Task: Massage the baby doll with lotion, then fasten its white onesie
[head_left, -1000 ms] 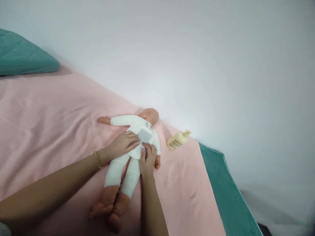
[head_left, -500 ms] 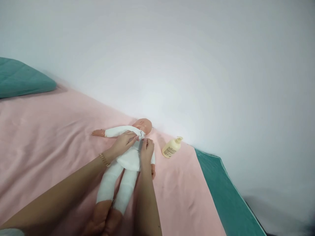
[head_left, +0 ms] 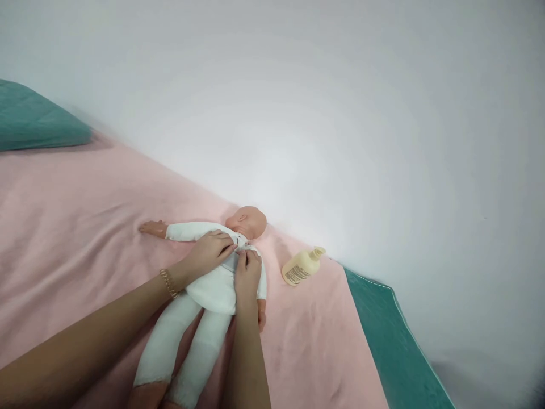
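A baby doll (head_left: pixel 251 220) in a white suit (head_left: pixel 213 292) lies on its back on the pink sheet (head_left: pixel 85 199), head toward the wall. Both my hands rest on its chest just below the neck. My left hand (head_left: pixel 210 253), with a gold bracelet at the wrist, pinches the white cloth at the collar. My right hand (head_left: pixel 248 272) pinches the same cloth from the other side, fingertips almost touching the left ones. What lies under the fingertips is hidden.
A cream pump bottle (head_left: pixel 301 267) lies on its side to the right of the doll. A teal pillow (head_left: pixel 34 122) sits at the far left, teal bedding (head_left: pixel 392 346) shows at the right, and a white wall (head_left: pixel 298 113) runs behind.
Both hands have moved up from the doll's belly to its collar. The grey-white flap seen on the chest one second ago is closed over now. The view has shifted slightly.
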Demonstrator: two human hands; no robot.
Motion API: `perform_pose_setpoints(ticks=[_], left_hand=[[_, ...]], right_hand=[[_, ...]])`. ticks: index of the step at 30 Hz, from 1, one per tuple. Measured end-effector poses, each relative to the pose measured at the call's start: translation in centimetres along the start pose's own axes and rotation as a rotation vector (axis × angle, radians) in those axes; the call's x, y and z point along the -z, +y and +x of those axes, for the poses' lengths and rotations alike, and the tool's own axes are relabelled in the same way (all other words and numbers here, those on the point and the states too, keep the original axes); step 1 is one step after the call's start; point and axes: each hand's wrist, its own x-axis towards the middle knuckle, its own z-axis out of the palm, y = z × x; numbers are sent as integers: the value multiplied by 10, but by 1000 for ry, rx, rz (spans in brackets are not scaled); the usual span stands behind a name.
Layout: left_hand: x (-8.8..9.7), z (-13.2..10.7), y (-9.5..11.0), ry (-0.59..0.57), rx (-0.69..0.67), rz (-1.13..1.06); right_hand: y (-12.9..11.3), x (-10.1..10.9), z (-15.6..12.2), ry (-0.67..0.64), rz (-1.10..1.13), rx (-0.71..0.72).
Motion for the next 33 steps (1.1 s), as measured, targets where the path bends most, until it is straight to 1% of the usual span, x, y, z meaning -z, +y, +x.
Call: perform_pose_setpoints(ticks=[4,6,7,9,12,15,18,23,26,33], left_hand=[[0,-4,3,94,-67,18],[0,-5,5,129,-78,23],[0,-5,5,129,-70,28],[0,-4,5,94,-39,40],[-1,-3,3,26,2,61],[-1,-2,2,-2,14,58],[0,-3,2,1,8,40],[0,-4,3,64,-34,-17],[-1,-4,4,89,-9,-35],[-2,-3,1,19,38,-28]], right_hand=[[-4,3,-4,85,112,14],[-6,4,-5,91,151,24],[-7,4,-5,82,158,25],[-8,4,-4,40,149,17],[-9,4,-1,-34,90,-14],[-10,5,1,-71,43,-29],[-12,5,0,-67,48,-26],[-13,6,-4,10,108,-3],[-13,6,-5,8,118,8],[-15,7,-2,-64,60,3]])
